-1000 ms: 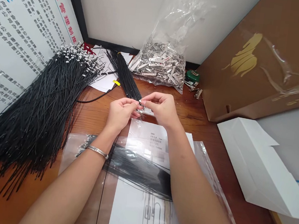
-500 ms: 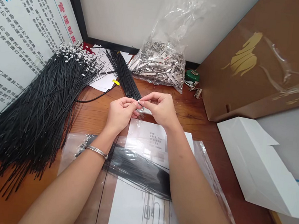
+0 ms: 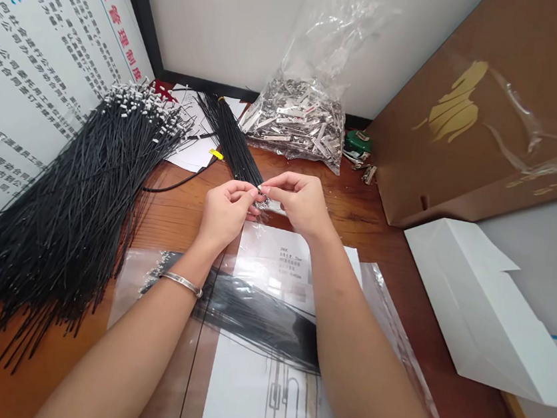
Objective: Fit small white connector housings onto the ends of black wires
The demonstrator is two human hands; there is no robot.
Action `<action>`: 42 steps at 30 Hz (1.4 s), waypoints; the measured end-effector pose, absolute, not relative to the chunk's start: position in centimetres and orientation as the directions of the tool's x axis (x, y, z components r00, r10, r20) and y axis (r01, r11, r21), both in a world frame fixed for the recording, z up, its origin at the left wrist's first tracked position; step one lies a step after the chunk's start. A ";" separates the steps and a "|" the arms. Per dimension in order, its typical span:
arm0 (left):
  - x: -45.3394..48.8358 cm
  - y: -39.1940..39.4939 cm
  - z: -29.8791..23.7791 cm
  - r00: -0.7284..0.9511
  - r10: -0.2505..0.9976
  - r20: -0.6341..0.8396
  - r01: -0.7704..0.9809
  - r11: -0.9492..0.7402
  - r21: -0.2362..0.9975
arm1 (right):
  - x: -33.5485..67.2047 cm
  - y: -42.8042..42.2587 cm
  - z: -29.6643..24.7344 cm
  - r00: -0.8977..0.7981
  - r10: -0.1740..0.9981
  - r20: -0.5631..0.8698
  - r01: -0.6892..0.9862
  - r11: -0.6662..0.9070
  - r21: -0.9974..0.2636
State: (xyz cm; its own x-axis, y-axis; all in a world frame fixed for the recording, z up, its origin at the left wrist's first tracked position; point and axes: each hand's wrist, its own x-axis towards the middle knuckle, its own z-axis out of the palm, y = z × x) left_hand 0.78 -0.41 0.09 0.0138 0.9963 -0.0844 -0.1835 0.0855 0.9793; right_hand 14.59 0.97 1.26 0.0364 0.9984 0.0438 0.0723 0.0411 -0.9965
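Left hand (image 3: 228,213) and right hand (image 3: 297,201) nearly met over the tabletop (image 3: 182,215), thumbs and fingers pinched on a tiny piece (image 3: 260,191), too small to identify, at the near end of the wire bundle (image 3: 238,143). Bagged wires (image 3: 251,316) lay below the forearms; the parts bag (image 3: 298,121) stood beyond.

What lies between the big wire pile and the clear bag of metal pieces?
Head view: white paper, a yellow tag and, nearest the bag, a bundle of black wires.
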 end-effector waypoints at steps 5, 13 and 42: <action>0.8 -0.5 0.3 -0.003 0.997 -0.073 -0.162 0.071 0.984 | 14.4 0.9 1.2 0.053 0.998 0.017 0.058 0.014 -0.998; 0.8 -0.5 0.1 -0.020 0.999 -0.040 -0.132 0.037 0.991 | 14.4 0.9 1.2 0.045 0.999 0.016 0.040 0.014 -0.999; 0.8 -0.4 0.1 0.014 0.998 -0.063 -0.163 0.064 0.985 | 14.6 0.9 1.5 0.023 1.000 0.002 0.047 0.001 -0.999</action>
